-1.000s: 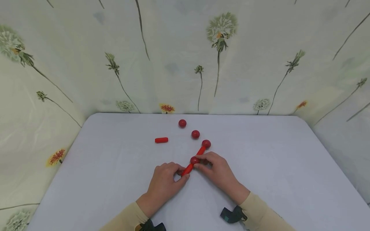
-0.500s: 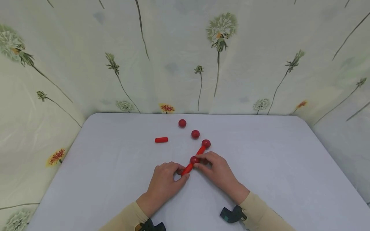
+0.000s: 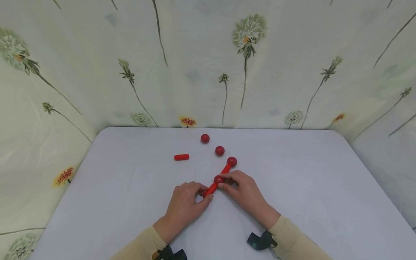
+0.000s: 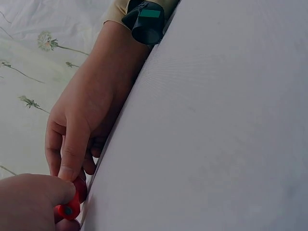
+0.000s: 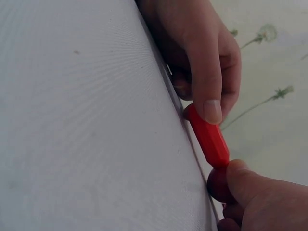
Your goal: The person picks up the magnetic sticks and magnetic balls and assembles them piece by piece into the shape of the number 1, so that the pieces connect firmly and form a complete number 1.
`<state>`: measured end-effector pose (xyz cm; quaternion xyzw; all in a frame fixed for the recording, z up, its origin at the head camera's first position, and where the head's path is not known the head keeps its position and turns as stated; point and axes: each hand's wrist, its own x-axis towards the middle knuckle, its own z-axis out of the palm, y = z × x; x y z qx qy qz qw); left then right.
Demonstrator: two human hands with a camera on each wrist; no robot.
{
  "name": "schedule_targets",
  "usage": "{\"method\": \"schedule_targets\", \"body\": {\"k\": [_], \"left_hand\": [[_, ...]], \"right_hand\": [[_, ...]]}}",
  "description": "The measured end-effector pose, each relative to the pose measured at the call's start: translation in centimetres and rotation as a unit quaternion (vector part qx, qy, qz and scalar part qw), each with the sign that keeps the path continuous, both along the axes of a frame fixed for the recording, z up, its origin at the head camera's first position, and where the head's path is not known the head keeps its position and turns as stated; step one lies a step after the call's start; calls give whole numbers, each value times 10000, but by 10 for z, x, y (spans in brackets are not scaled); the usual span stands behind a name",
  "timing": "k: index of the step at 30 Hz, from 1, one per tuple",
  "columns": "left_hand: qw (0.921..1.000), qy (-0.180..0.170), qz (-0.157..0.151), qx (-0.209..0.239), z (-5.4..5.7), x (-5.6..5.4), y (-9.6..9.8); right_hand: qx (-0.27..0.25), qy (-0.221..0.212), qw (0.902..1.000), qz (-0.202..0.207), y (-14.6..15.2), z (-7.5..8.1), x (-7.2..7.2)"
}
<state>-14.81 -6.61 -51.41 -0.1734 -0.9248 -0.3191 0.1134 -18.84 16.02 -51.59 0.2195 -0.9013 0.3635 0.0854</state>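
Note:
In the head view my left hand pinches the near end of a red faceted rod between thumb and fingers. My right hand pinches a dark red ball at that rod's far end. Beyond this ball a second red rod runs up to another red ball, all in one slanting line. The right wrist view shows the near rod meeting the pinched ball. From the left wrist view, a small dark hole shows in the rod's end beside the left thumb.
Two loose red balls, one nearer and one farther back, lie on the white table. A loose red rod lies left of them. A flower-patterned cloth hangs behind the table's back edge.

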Motion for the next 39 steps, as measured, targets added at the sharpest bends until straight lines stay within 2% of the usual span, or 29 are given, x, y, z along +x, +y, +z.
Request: {"method": "schedule_targets", "body": {"k": [6, 12, 19, 25, 30, 39], "left_hand": [[9995, -272, 50, 166, 0, -7, -1], [9961, -777, 143, 397, 11, -23, -8], [9915, -1247, 173, 318, 17, -57, -10], [9848, -1662, 89, 507, 23, -86, -3], [9831, -1766, -3, 492, 29, -105, 6], [9836, -1745, -294, 342, 25, -133, 18]], "right_hand": [[3, -12, 10000, -5, 1, 0, -1], [22, -105, 9999, -90, 2, -2, 0], [2, -185, 9998, -115, 2, -3, 0], [-62, -129, 9999, -62, 3, -2, 1], [-61, -126, 9999, -23, 3, -1, 0], [-79, -48, 9999, 69, 1, 0, -2]]}}
